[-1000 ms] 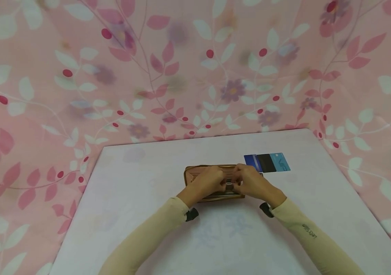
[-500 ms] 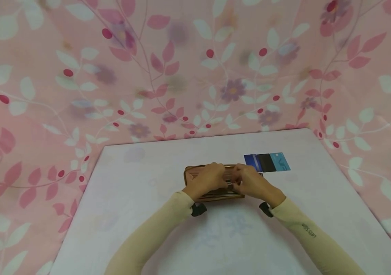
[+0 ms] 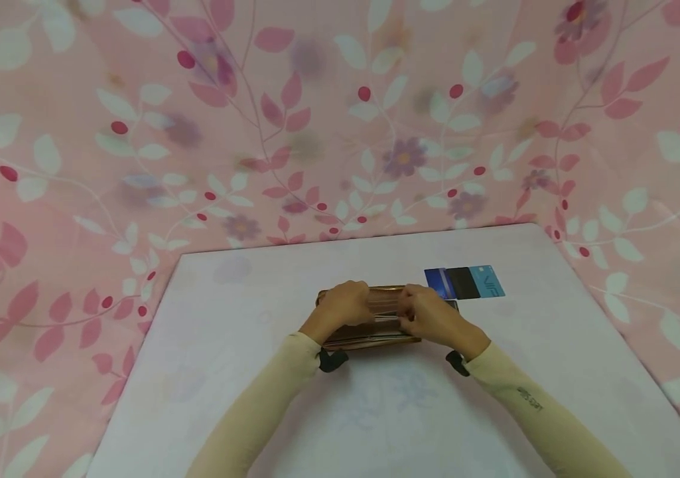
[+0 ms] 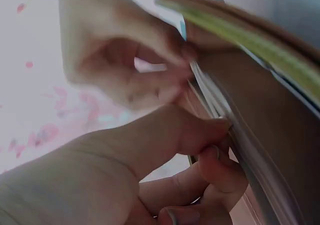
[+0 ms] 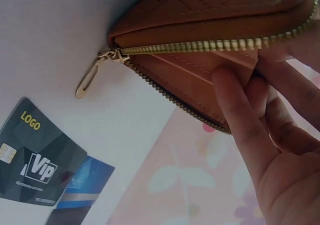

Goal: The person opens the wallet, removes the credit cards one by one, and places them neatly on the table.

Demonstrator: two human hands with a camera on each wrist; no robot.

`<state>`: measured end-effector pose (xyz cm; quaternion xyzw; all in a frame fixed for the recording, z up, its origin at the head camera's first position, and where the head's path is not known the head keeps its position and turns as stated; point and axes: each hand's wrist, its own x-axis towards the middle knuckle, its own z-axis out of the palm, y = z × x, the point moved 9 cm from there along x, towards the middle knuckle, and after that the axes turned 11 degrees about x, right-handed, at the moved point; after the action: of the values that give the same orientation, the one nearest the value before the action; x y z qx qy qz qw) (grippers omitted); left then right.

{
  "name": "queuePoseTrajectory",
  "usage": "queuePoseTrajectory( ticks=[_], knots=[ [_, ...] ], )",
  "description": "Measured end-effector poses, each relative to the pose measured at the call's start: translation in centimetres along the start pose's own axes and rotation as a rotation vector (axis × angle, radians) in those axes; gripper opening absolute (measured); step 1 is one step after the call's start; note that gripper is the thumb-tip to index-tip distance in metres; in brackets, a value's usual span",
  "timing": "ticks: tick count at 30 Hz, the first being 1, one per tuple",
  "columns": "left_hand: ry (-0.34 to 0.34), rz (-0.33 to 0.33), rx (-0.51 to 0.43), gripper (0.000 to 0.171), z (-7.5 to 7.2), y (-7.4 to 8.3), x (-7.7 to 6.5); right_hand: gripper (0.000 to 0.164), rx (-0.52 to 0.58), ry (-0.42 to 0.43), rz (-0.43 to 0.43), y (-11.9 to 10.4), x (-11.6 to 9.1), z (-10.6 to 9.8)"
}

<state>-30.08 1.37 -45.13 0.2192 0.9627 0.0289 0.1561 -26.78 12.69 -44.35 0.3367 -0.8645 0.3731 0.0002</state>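
A brown zip-around wallet (image 3: 384, 300) lies unzipped on the table, its inner pockets facing up. My left hand (image 3: 342, 307) is over its left part; in the left wrist view the thumb and forefinger pinch the edge of an inner divider (image 4: 250, 152). My right hand (image 3: 432, 315) is at the right part, and its fingertips pinch the same divider region farther along. In the right wrist view, the right fingers (image 5: 240, 110) reach inside the gusset, near the gold zip pull (image 5: 89, 80). What lies deep in the pockets is hidden.
Several cards lie overlapped behind the wallet to the right: a blue one (image 3: 438, 283), a black one (image 3: 463, 284) and a light blue one (image 3: 487, 282). The white table (image 3: 244, 299) meets a pink floral cloth (image 3: 292, 133) at its back and sides.
My left hand has moved left along the wallet, away from the right hand, opening a gap between them. The wallet and right hand have shifted slightly left. The cards stay put.
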Motion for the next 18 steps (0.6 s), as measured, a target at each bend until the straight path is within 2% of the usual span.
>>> queuePoseTrajectory(
  ticks=[3,9,15,18],
  knots=[
    [0.006,-0.017,-0.036,0.029,-0.1,-1.4,-0.6,0.011,0.011,0.005,0.014,0.1,-0.1,-0.1],
    [0.034,-0.028,-0.04,0.031,-0.3,-3.5,-1.9,0.016,0.033,0.014,-0.011,-0.1,0.0,-0.1],
    [0.01,-0.057,-0.027,0.035,-0.5,-5.2,-3.1,0.015,0.05,0.012,0.004,0.2,0.1,0.1],
    [0.003,-0.05,-0.071,0.041,-0.3,-6.1,-3.3,0.016,0.049,0.016,0.024,0.4,0.1,0.0]
  ],
)
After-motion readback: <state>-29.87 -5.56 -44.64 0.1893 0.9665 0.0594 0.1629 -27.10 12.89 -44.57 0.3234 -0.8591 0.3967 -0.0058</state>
